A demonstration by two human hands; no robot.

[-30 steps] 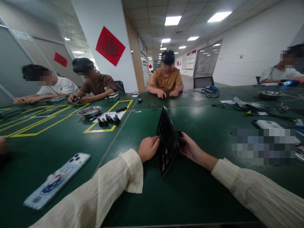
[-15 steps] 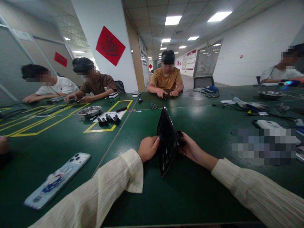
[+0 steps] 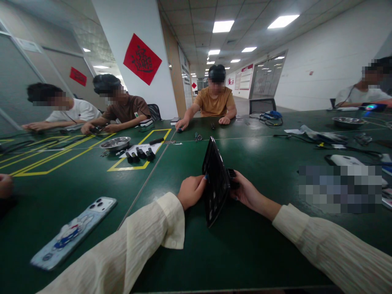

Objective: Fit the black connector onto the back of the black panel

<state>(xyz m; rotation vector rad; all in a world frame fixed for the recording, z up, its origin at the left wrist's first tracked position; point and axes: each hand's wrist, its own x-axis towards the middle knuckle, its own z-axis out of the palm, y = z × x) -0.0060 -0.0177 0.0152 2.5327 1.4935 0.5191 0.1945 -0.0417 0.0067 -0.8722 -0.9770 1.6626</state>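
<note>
Head view: black panel [image 3: 217,188] (tilted)

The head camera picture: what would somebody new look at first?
Probably the black panel, in the middle, slanting between the left hand and right hand. Then maybe the red diamond-shaped sign on the pale pillar, or the cartoon phone beside the left sleeve.
</note>
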